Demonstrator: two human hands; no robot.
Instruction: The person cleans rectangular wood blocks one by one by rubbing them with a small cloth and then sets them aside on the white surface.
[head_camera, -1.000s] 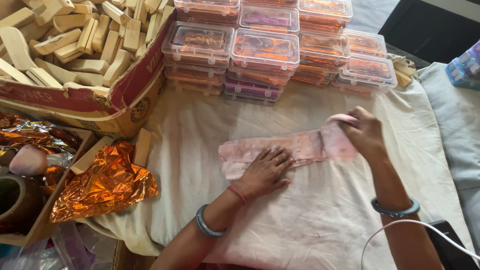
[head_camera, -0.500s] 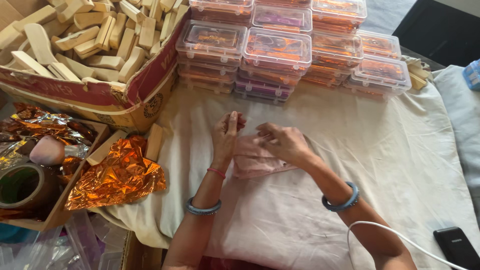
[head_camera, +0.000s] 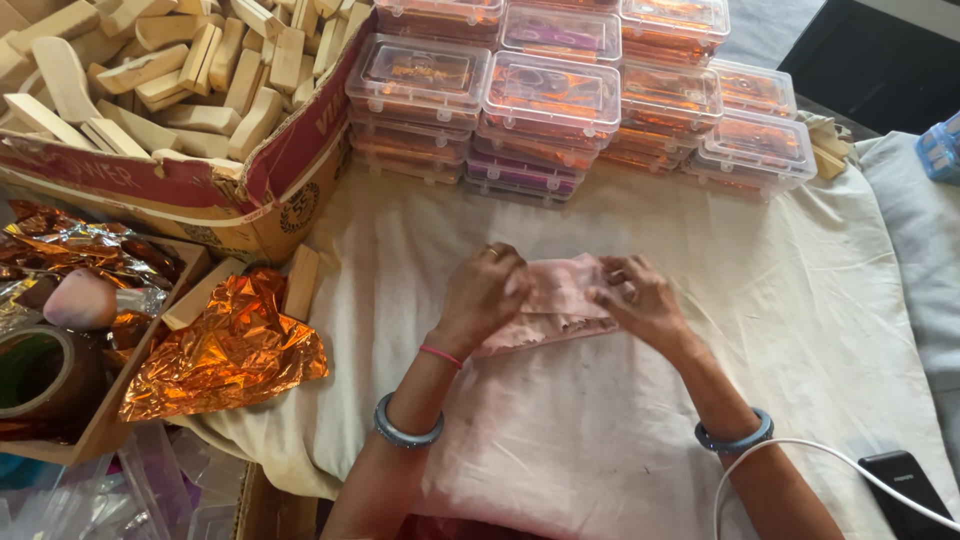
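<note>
Since earlier, we lowered both hands | left hand (head_camera: 487, 292) and right hand (head_camera: 633, 298) pinch pink cloth (head_camera: 552, 300) mid-frame, edges gathered to fold | cream sheet (head_camera: 780, 290) beneath

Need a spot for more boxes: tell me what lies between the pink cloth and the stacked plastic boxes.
Head view: only bare white sheet lies between the pink cloth and the plastic boxes.

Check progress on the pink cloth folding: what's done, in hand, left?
Done, by the look of it: the pink cloth is gathered into a short bundle on the white sheet. In hand: left hand and right hand both grip it, pressing its ends inward. Left: its lower edge lies loose, so the fold looks unfinished.
</note>
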